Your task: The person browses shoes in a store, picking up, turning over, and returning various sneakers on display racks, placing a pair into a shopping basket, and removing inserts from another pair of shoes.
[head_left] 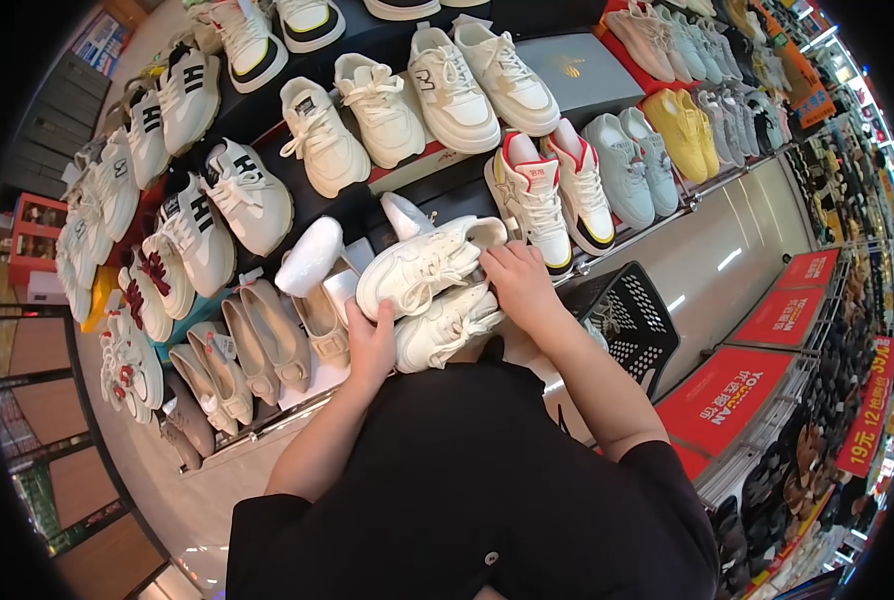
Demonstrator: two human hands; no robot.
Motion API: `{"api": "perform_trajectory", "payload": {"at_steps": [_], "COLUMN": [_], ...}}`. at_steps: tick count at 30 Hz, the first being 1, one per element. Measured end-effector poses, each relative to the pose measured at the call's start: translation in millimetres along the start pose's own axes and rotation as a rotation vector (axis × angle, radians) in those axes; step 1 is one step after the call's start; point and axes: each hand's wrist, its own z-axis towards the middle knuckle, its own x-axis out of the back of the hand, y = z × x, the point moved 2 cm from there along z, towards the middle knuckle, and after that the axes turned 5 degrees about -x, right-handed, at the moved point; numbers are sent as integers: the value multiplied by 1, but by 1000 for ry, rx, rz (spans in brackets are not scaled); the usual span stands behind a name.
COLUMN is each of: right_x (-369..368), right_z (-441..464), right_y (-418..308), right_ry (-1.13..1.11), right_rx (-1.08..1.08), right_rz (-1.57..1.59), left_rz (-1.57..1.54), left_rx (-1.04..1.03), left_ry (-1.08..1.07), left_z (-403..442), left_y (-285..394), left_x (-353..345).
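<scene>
Two white lace-up sneakers are held together in front of my chest, the upper one overlapping the lower one. My left hand grips them at the toe end, thumb and fingers against the soles and sides. At the heel end, my right hand has its fingers bent over the collar of the upper sneaker. Just behind the pair, white paper stuffing rests by beige flat shoes. High-top white sneakers with red lining stand beyond my right hand.
Tiered shelves carry many shoes, including cream sneakers and yellow ones. A black perforated basket is at my right, near red signs on a rack. More shoe racks line the far right.
</scene>
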Motion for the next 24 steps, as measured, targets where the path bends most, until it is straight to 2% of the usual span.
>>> {"api": "perform_trajectory", "payload": {"at_steps": [2, 7, 15, 19, 21, 22, 24], "right_x": [-8, -13, 0, 31, 50, 60, 70], "right_z": [7, 11, 13, 12, 9, 7, -1], "right_y": [5, 6, 4, 1, -3, -11, -25], "right_ry": [-153, -83, -284, -203, -409, -405, -561], "right_rx": [36, 44, -48, -31, -548, -555, -620], "right_rz": [-26, 97, 170, 201, 560, 562, 464], "left_rz": [-17, -29, -93, -51, -106, -159, -168], "left_rx": [-23, -38, 45, 75, 70, 69, 60], "left_ry": [9, 31, -15, -51, -72, -93, -133], "left_z": [-1, -5, 2, 2, 2, 1, 0], "left_y": [-7, -3, -6, 1, 0, 0, 5], "left_x": [1, 2, 3, 5, 4, 5, 6]}}
